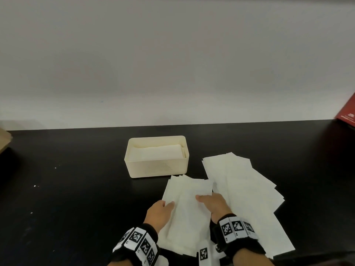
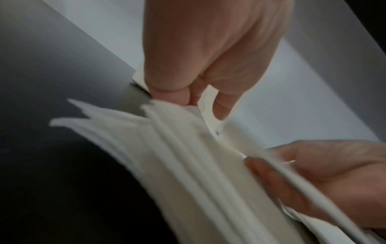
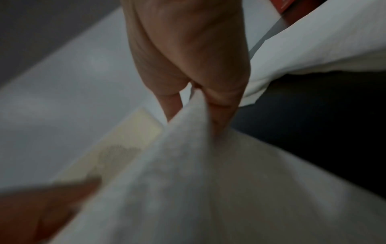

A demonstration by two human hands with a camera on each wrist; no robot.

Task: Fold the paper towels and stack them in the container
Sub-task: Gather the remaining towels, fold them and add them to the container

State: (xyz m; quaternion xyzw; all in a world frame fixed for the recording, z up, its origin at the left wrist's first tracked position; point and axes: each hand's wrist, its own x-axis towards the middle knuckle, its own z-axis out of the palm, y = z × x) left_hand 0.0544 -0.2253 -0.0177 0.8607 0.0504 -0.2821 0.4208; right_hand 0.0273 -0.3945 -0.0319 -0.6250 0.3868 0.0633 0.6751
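Observation:
A cream container [image 1: 156,169] stands mid-table with folded towels [image 1: 159,152] inside. Just in front of it, both hands hold a bundle of white paper towels [image 1: 187,214] with several layers [image 2: 188,165]. My left hand [image 1: 167,205] pinches the bundle's left edge, thumb on top; its fingers [image 2: 167,95] curl onto the sheets. My right hand [image 1: 203,200] grips the right edge, and the paper [image 3: 198,181] is pinched between its fingers [image 3: 219,99]. The container's wall [image 3: 125,140] shows blurred behind the bundle.
A fanned spread of loose flat paper towels [image 1: 247,192] lies to the right of the bundle. A red box [image 1: 347,116] sits at the far right edge, a brown cardboard corner [image 1: 4,141] at the far left. A pale wall backs the black table [image 1: 67,189].

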